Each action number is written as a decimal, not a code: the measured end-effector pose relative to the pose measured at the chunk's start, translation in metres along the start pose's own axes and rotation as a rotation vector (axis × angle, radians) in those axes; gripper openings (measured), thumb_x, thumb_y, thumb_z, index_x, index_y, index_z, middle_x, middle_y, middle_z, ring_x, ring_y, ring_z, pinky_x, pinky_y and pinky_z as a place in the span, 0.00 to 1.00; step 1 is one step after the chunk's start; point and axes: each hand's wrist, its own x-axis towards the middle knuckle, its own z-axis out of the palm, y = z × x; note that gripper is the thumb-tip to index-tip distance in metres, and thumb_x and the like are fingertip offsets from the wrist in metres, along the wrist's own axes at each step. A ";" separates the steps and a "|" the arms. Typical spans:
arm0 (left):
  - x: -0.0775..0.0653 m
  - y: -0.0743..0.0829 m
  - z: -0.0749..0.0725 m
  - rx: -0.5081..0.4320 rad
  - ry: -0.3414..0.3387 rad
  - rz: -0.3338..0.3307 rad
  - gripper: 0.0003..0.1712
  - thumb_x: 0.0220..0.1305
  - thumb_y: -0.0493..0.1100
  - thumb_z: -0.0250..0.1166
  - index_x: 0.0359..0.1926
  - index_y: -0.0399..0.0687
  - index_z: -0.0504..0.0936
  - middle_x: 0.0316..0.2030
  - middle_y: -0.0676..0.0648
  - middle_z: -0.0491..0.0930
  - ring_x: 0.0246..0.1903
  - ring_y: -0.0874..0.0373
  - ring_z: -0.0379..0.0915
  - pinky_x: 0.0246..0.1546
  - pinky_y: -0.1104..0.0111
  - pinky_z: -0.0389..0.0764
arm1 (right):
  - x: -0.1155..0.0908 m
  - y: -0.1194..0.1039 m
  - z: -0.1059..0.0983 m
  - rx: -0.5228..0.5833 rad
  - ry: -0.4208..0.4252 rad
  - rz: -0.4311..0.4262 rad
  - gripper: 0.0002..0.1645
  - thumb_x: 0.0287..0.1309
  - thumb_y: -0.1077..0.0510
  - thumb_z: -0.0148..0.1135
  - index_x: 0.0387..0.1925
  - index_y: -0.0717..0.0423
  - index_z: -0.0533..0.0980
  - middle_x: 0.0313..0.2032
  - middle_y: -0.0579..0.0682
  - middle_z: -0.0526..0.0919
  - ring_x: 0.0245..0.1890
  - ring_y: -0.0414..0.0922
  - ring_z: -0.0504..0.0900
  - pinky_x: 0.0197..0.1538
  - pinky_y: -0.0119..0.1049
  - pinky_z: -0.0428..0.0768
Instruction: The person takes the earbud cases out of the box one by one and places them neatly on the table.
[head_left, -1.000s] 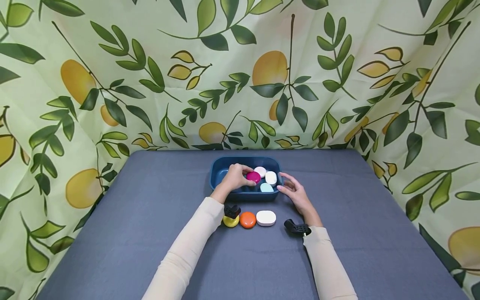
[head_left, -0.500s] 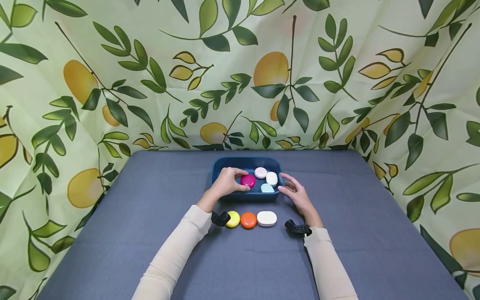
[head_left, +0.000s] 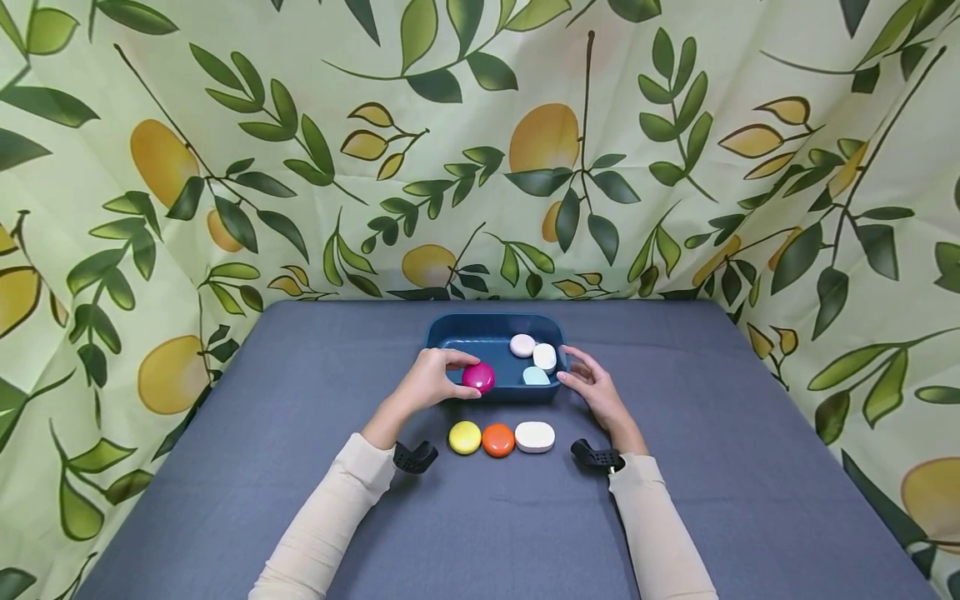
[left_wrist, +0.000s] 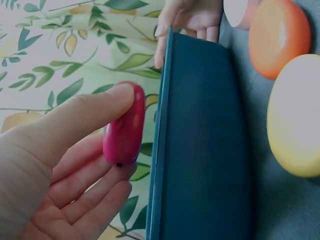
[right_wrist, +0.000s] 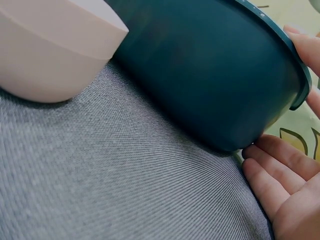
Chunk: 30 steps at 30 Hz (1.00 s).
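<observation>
My left hand (head_left: 431,379) pinches a glossy magenta disc (head_left: 479,377) by its edge, thumb on one side and fingers on the other. The disc is held up over the front left part of a dark blue rectangular bin (head_left: 480,342). Seen from the left wrist, this disc (left_wrist: 125,127) is thick and rounded, with a small black spot, beside the bin's wall (left_wrist: 200,135). At the bin's right end, my right hand (head_left: 596,392) rests its thumb near the rim and its extended fingers low against the outer wall (right_wrist: 215,85).
Inside the bin's right half lie a pale pink disc (head_left: 522,345), a white rounded piece (head_left: 544,357) and a light blue piece (head_left: 536,376). A yellow disc (head_left: 465,437), an orange disc (head_left: 498,440) and a white oval piece (head_left: 535,437) form a row before it on grey cloth.
My left hand has drawn the magenta disc leftward and toward me, away from the other pieces in the bin. The right hand stays at the bin's right end.
</observation>
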 end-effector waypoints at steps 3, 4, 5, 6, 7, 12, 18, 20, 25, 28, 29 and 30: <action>-0.008 -0.003 -0.003 -0.001 -0.020 0.015 0.28 0.46 0.43 0.78 0.50 0.39 0.83 0.49 0.40 0.85 0.50 0.47 0.81 0.56 0.57 0.81 | 0.000 0.000 0.000 -0.002 0.001 0.000 0.35 0.64 0.56 0.59 0.71 0.49 0.60 0.71 0.62 0.61 0.69 0.59 0.63 0.71 0.56 0.63; -0.011 -0.004 -0.005 0.000 -0.027 0.024 0.28 0.45 0.43 0.78 0.50 0.38 0.83 0.49 0.40 0.85 0.50 0.48 0.81 0.56 0.57 0.81 | 0.000 0.000 0.000 -0.003 0.002 0.000 0.35 0.64 0.56 0.59 0.71 0.49 0.60 0.71 0.62 0.61 0.69 0.59 0.63 0.71 0.56 0.63; -0.014 -0.005 -0.006 0.003 -0.036 0.034 0.28 0.45 0.43 0.78 0.50 0.38 0.83 0.48 0.40 0.85 0.49 0.48 0.82 0.56 0.58 0.81 | 0.000 0.000 0.000 -0.001 0.002 0.000 0.35 0.64 0.57 0.59 0.71 0.49 0.60 0.71 0.63 0.61 0.69 0.59 0.63 0.71 0.56 0.63; -0.017 -0.006 -0.006 0.000 -0.045 0.041 0.28 0.45 0.43 0.78 0.50 0.38 0.83 0.48 0.40 0.85 0.49 0.48 0.82 0.56 0.58 0.81 | 0.000 0.000 0.000 0.000 0.002 0.002 0.35 0.64 0.57 0.59 0.71 0.49 0.60 0.71 0.63 0.61 0.69 0.59 0.63 0.72 0.56 0.63; -0.020 -0.007 -0.007 -0.002 -0.051 0.048 0.28 0.45 0.43 0.78 0.50 0.38 0.83 0.48 0.40 0.85 0.49 0.49 0.82 0.56 0.58 0.81 | 0.000 0.000 0.000 0.002 0.001 0.004 0.35 0.64 0.57 0.59 0.71 0.49 0.60 0.71 0.63 0.61 0.69 0.59 0.63 0.72 0.56 0.63; -0.035 -0.016 -0.011 -0.014 -0.080 0.095 0.27 0.44 0.44 0.78 0.47 0.38 0.84 0.46 0.40 0.86 0.47 0.48 0.82 0.52 0.57 0.83 | -0.001 -0.001 0.001 0.008 0.001 0.013 0.35 0.64 0.56 0.59 0.71 0.49 0.60 0.71 0.63 0.60 0.70 0.59 0.63 0.73 0.57 0.61; -0.047 -0.030 -0.014 -0.009 -0.106 0.092 0.27 0.43 0.44 0.79 0.47 0.40 0.85 0.46 0.41 0.86 0.48 0.48 0.82 0.52 0.58 0.83 | 0.001 0.000 0.000 -0.001 0.007 0.009 0.35 0.64 0.57 0.59 0.71 0.50 0.60 0.71 0.62 0.61 0.69 0.58 0.64 0.71 0.55 0.63; -0.050 -0.035 -0.015 -0.025 -0.122 0.080 0.27 0.43 0.43 0.79 0.47 0.40 0.85 0.46 0.40 0.86 0.48 0.48 0.81 0.53 0.57 0.82 | 0.001 0.000 0.000 0.000 0.008 0.005 0.35 0.64 0.58 0.59 0.70 0.50 0.60 0.71 0.62 0.61 0.68 0.58 0.64 0.71 0.54 0.64; -0.057 -0.046 -0.018 -0.042 -0.162 0.063 0.27 0.42 0.42 0.79 0.46 0.39 0.85 0.46 0.39 0.86 0.48 0.47 0.81 0.53 0.55 0.82 | 0.001 0.001 0.000 0.009 0.003 0.010 0.35 0.64 0.57 0.60 0.71 0.50 0.60 0.72 0.61 0.60 0.70 0.59 0.62 0.73 0.56 0.62; -0.059 -0.053 -0.018 -0.044 -0.194 0.037 0.27 0.43 0.41 0.79 0.47 0.38 0.85 0.45 0.38 0.86 0.47 0.47 0.82 0.53 0.56 0.82 | 0.001 0.001 0.000 0.011 0.003 0.013 0.35 0.64 0.57 0.60 0.71 0.50 0.60 0.72 0.61 0.59 0.70 0.59 0.62 0.73 0.57 0.61; -0.060 -0.055 -0.018 -0.045 -0.205 0.027 0.27 0.43 0.40 0.79 0.47 0.38 0.85 0.45 0.38 0.86 0.47 0.47 0.83 0.53 0.56 0.82 | 0.001 0.001 0.000 0.011 0.003 0.012 0.35 0.64 0.57 0.60 0.71 0.50 0.60 0.72 0.61 0.59 0.70 0.59 0.62 0.73 0.57 0.61; -0.061 -0.057 -0.018 -0.047 -0.215 0.016 0.27 0.43 0.40 0.79 0.47 0.38 0.84 0.45 0.38 0.86 0.46 0.47 0.83 0.52 0.56 0.82 | 0.001 0.001 0.000 0.010 0.004 0.011 0.35 0.64 0.57 0.60 0.71 0.50 0.60 0.72 0.62 0.59 0.70 0.59 0.62 0.73 0.57 0.61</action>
